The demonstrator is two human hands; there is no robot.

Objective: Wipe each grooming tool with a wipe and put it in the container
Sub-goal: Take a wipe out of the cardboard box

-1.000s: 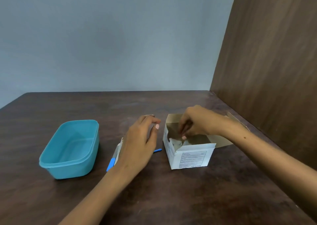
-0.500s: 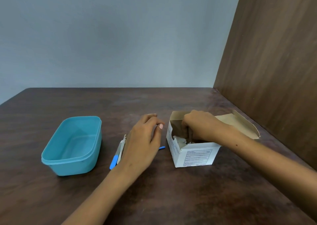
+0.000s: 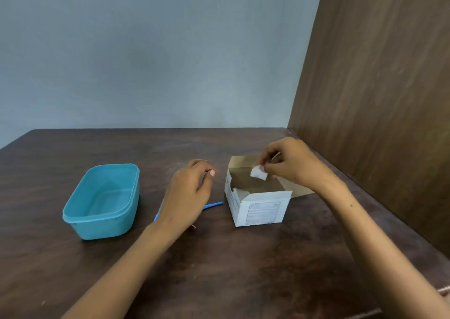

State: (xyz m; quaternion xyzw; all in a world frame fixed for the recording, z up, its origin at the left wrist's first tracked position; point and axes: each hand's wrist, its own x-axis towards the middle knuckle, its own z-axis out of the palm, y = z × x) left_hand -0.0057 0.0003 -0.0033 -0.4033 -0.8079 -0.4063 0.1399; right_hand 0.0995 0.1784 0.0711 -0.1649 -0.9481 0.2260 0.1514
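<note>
My right hand (image 3: 289, 162) pinches a small white wipe packet (image 3: 258, 173) just above the open white cardboard box (image 3: 260, 209) at the table's right. My left hand (image 3: 188, 194) hovers with loosely curled fingers over the grooming tools and holds nothing. Only bits of the tools show: a thin blue tool tip (image 3: 214, 205) to the right of the hand and a blue end (image 3: 155, 217) by the wrist. The teal plastic container (image 3: 80, 215) stands at the left with nothing inside.
The dark wooden table (image 3: 243, 270) meets a grey wall at the back. A tall brown wood panel (image 3: 377, 99) rises along the table's right edge, close behind the box's open flap (image 3: 299, 192).
My right hand has come up out of the box with a white wipe packet between its fingertips. My left hand has barely moved.
</note>
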